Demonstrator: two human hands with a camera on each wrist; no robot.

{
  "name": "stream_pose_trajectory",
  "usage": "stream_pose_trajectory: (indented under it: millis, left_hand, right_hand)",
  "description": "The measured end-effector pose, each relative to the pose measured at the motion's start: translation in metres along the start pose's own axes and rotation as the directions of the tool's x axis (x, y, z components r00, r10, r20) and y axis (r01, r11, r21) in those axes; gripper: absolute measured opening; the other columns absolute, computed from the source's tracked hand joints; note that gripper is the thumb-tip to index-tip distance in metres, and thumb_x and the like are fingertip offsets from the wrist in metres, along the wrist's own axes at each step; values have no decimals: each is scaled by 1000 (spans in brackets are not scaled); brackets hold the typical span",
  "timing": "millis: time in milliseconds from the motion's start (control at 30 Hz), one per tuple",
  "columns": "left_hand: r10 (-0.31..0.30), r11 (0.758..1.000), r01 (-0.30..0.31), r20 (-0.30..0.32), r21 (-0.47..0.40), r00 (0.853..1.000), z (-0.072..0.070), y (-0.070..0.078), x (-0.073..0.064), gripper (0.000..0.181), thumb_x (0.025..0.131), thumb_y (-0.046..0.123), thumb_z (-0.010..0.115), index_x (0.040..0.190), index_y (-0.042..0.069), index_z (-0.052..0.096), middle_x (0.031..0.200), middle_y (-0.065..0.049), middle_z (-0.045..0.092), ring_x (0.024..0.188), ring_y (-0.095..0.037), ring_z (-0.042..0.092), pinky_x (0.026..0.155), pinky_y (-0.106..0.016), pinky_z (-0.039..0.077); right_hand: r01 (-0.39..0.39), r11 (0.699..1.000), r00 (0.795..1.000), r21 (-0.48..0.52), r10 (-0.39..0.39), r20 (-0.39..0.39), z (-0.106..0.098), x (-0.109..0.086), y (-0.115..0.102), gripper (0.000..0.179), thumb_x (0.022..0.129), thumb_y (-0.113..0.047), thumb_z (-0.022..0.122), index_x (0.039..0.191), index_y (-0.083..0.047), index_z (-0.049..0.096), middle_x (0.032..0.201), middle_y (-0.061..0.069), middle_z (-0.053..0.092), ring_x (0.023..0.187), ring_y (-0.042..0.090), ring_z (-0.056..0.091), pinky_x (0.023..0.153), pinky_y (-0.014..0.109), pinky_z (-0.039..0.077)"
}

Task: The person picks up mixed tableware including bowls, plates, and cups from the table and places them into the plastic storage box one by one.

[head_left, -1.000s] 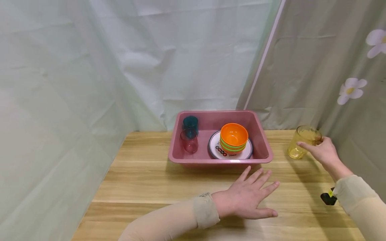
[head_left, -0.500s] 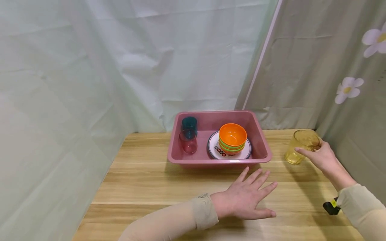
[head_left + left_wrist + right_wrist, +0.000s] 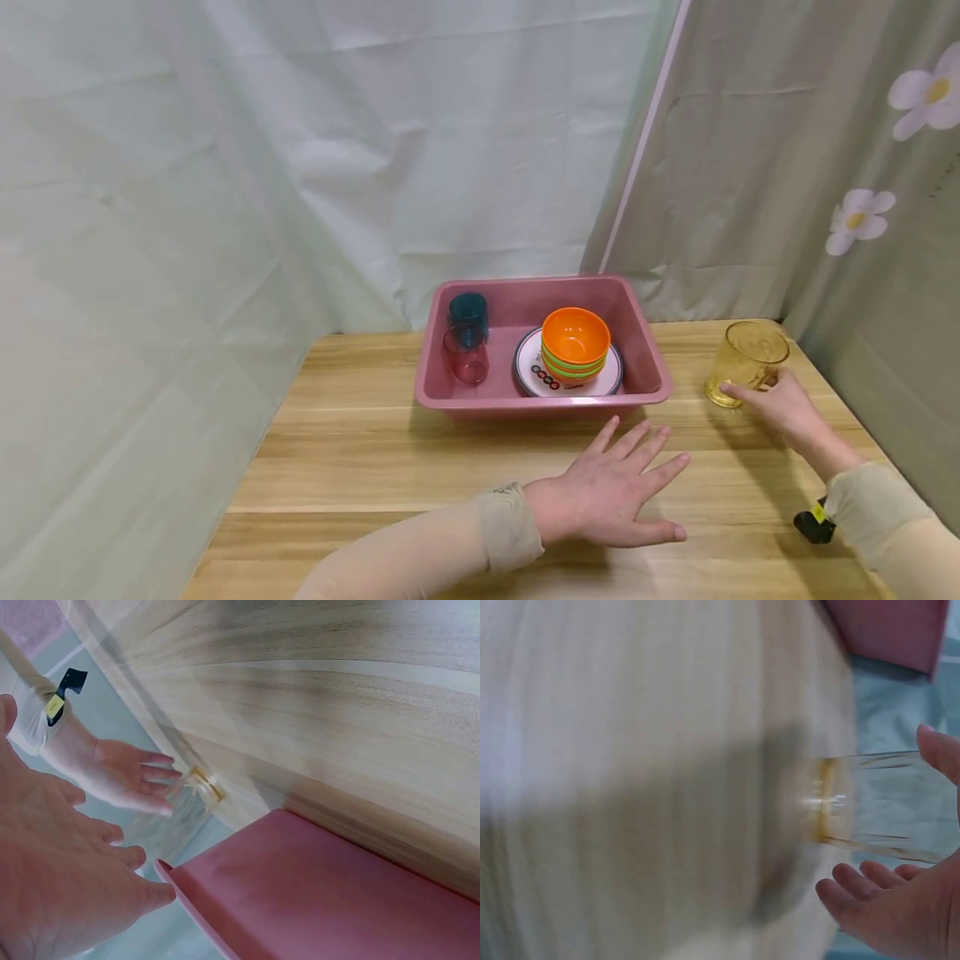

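Observation:
In the head view a clear yellow cup (image 3: 746,358) stands upright at the right of the wooden table. My right hand (image 3: 783,408) is around its near side, low down, thumb in front. The right wrist view shows the cup (image 3: 889,802) between thumb and fingers, the fingers nearly straight with a gap beside the cup. Palm down and fingers spread, my left hand (image 3: 615,483) is over the table in front of the pink basin (image 3: 543,402). It holds nothing. In the left wrist view the left hand (image 3: 67,862) is near the basin wall (image 3: 300,885).
Inside the basin are a teal cup (image 3: 468,310), a reddish clear cup (image 3: 468,367), a white plate (image 3: 528,362) with a dark rim, and stacked orange and green bowls (image 3: 576,337). Pale curtains (image 3: 450,167) hang behind and beside the table. A black device (image 3: 813,525) is at the right wrist.
My right hand has shifted downward along the yellow cup, and its fingers have loosened. The cup has gone from slightly tilted to upright. My left hand stays in place.

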State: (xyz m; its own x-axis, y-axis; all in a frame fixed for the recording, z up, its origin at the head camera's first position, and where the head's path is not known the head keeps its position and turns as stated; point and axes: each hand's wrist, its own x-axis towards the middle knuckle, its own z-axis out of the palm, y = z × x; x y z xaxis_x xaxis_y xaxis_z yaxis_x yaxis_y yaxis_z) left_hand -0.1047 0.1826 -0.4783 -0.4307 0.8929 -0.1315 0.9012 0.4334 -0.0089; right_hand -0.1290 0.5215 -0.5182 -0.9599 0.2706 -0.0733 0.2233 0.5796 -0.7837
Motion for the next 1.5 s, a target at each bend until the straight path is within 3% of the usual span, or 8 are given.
stream_pose_trajectory:
  millis: [133,300,533,867,1167,1333,1500]
  left_hand:
    - [-1,1000,1,9,-1,1000,1,2,0,85,93,84,18,163,42,-1,171,4,-6,156,-16,-11,124,-46,-5]
    - [1,1000,-1,6,8,1000,1,3,1,84,93,84,19,164,41,1,172,4,-4,156,-16,-9,124,-46,-4]
    - [7,1000,-7,1,10,1000,1,2,2,84,94,83,20,164,41,3,172,3,0,157,-18,-4,124,-46,-3]
    - [6,1000,-6,6,2,1000,1,2,1,84,93,83,20,164,41,3,172,3,0,156,-18,-5,124,-47,-3]
    - [6,1000,-6,6,-2,1000,1,1,0,84,93,84,20,164,42,3,172,4,-1,156,-17,-8,124,-47,-3]
    - [-1,1000,1,4,-4,1000,-3,-1,-1,84,93,84,19,164,42,2,172,5,-1,156,-17,-9,124,-47,-4]
    - [-7,1000,7,3,-14,1000,-8,-5,-4,83,93,84,18,163,42,0,172,5,0,155,-18,-14,124,-47,-5]
  right_hand:
    - [4,1000,1000,28,-3,-8,9,0,12,76,96,-33,74,135,19,36,128,34,49,104,28,51,72,19,42]
    - [17,999,998,29,-15,-58,14,0,18,66,93,-27,78,128,15,42,121,28,54,90,11,51,69,17,43]
    - [-26,1000,998,13,27,-63,17,3,20,71,93,-30,78,134,13,39,122,26,52,99,26,49,72,24,41]
    - [41,999,997,7,-40,-62,17,8,17,62,92,-24,79,130,12,46,115,21,56,87,11,48,70,22,40]
    - [-23,999,999,35,24,-25,17,6,14,85,95,-30,76,145,19,27,136,38,41,115,45,44,83,37,39]
    - [-39,998,999,50,41,-28,17,4,13,89,95,-31,75,148,19,24,139,39,39,120,47,43,82,31,37]
    - [-27,998,998,49,30,-53,14,2,11,86,94,-30,76,146,19,28,134,38,43,113,41,47,75,20,39]
